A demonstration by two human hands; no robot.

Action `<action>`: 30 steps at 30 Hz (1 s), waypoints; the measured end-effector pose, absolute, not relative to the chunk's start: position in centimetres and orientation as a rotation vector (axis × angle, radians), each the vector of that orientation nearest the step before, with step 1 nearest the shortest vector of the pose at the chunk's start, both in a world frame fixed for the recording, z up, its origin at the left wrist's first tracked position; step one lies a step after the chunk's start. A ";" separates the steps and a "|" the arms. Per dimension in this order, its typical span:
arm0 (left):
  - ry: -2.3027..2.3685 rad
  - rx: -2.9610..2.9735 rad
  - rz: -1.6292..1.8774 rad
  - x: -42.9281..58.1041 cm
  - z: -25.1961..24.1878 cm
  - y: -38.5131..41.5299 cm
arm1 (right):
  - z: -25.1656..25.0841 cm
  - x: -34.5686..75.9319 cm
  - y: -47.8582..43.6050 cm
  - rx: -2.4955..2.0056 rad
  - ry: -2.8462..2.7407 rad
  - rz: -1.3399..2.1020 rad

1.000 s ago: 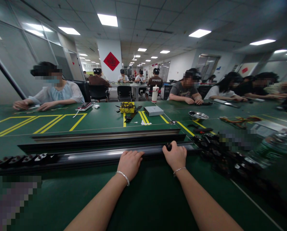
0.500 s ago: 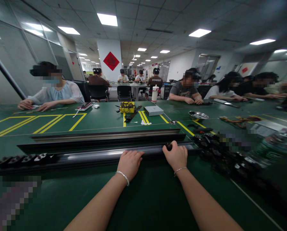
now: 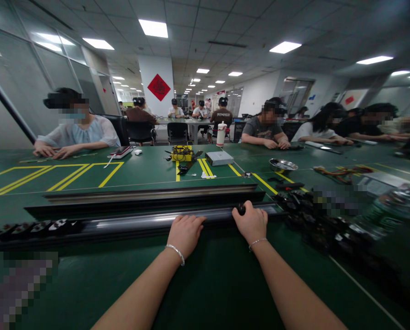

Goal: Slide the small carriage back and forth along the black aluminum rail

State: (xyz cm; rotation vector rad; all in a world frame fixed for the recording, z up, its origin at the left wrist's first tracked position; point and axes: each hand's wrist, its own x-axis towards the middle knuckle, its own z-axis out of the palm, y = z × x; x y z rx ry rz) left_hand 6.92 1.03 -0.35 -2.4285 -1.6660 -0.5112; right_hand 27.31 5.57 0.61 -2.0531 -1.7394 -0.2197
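Note:
A long black channel-shaped rail (image 3: 129, 221) lies across the table in front of me. At its middle, my left hand (image 3: 186, 231) grips the near edge, fingers bent over the top and thumb out of sight. Farther right, my right hand (image 3: 255, 222) is closed round a small dark rounded part (image 3: 241, 209) at the rail; most of that part is behind my fingers. Several dark parts (image 3: 36, 227) sit in a row inside the rail's left end.
Behind the rail lie more long strips (image 3: 150, 195). Right of it is a pile of black parts (image 3: 315, 220), with a plastic bottle (image 3: 387, 211) beyond. A metal bowl (image 3: 283, 165), a grey box (image 3: 219, 158) and a yellow item (image 3: 182, 153) stand farther back. Co-workers sit opposite.
Both my hands and the rail keep their places. Across the table at the left, a co-worker's hands have shifted slightly.

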 end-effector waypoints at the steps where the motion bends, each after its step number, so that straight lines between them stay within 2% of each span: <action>1: -1.664 -2.428 -0.510 6.9 -0.3 1.0 | 0.6 27.3 5.6 -2.054 -1.738 -0.229; 30: -1.691 -2.436 -0.509 7.0 -0.1 0.9 | 0.6 27.7 5.7 -2.055 -1.727 -0.198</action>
